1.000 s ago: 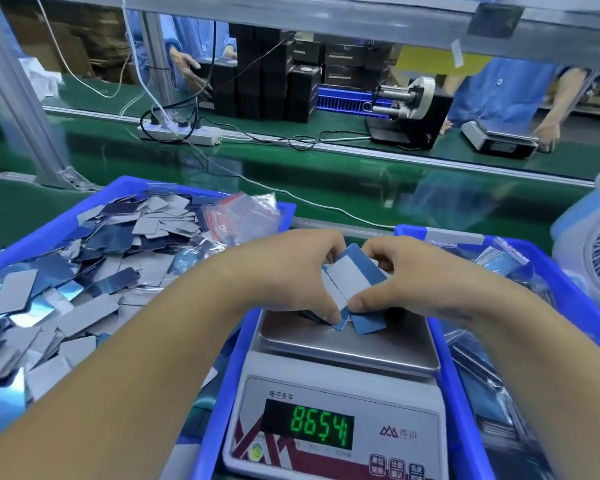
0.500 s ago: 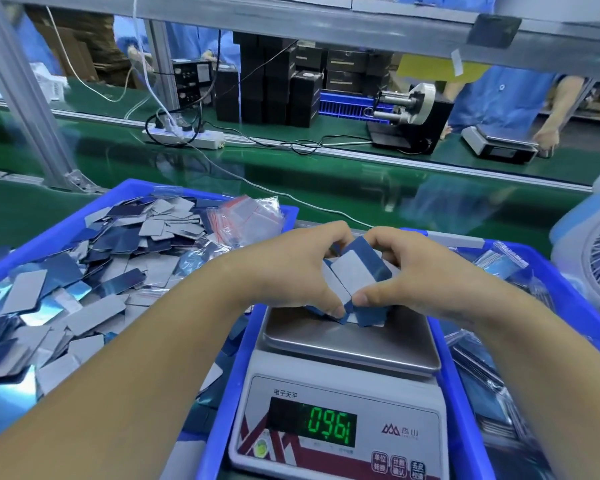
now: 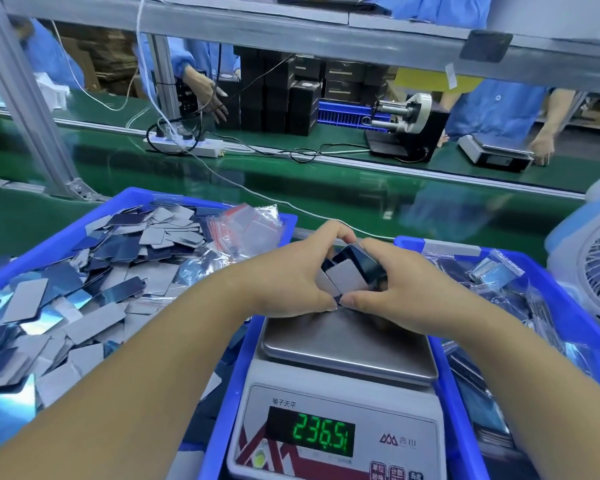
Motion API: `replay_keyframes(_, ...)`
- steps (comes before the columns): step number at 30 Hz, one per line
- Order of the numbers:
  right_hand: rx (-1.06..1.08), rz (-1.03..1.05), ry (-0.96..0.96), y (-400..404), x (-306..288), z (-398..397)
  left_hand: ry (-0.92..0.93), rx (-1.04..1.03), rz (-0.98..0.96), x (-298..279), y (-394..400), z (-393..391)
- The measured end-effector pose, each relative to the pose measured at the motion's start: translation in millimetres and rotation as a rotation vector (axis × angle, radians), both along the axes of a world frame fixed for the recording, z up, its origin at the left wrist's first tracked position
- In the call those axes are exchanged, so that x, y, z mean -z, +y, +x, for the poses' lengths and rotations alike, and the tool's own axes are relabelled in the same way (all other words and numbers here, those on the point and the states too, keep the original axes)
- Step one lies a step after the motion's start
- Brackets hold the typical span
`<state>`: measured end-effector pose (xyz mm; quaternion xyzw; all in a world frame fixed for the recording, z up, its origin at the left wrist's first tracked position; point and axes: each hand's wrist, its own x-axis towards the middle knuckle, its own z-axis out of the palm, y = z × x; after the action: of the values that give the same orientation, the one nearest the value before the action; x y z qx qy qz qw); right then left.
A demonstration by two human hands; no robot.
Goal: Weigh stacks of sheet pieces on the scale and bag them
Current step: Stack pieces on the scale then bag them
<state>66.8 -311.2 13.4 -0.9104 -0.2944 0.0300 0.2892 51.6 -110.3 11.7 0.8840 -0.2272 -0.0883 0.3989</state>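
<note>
My left hand [image 3: 291, 271] and my right hand [image 3: 399, 289] both grip a stack of grey and dark blue sheet pieces [image 3: 347, 275] between them, at the far edge of the scale's steel pan [image 3: 347, 344]. The stack's lower corner sits at the pan, and whether it rests on it is hidden by my fingers. The white scale [image 3: 336, 410] stands between two blue bins, and its green display [image 3: 310, 432] reads 236.5. Loose sheet pieces [image 3: 84, 289] fill the left blue bin [image 3: 125, 199]. Empty clear zip bags [image 3: 246, 226] lie at that bin's back right.
The right blue bin [image 3: 568, 306] holds bagged pieces. A white fan [image 3: 593, 271] stands at the right edge. Beyond the bins runs a green conveyor belt [image 3: 326, 188] with a power strip [image 3: 187, 145] and cables. Other people in blue work at the far side.
Both hands have squeezed the stack together into a tighter bundle. The scale reading changed from 865.4 to 096.1 to 236.5.
</note>
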Motion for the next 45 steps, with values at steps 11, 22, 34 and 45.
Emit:
replay_keyframes(11, -0.026, 0.074, -0.071, -2, -2, -2, -0.037, -0.038, -0.057, 10, 0, 5)
replay_keyframes(22, 0.010, 0.094, -0.156, -6, 5, 7, -0.115, -0.104, -0.091, 13, 4, 10)
replay_keyframes(34, 0.104, 0.104, 0.038, -20, -3, 11, -0.074, -0.117, -0.146, 21, 7, 14)
replay_keyframes(45, 0.011, 0.335, -0.079, -8, -5, 0, -0.048, -0.149, -0.073, 21, 8, 17)
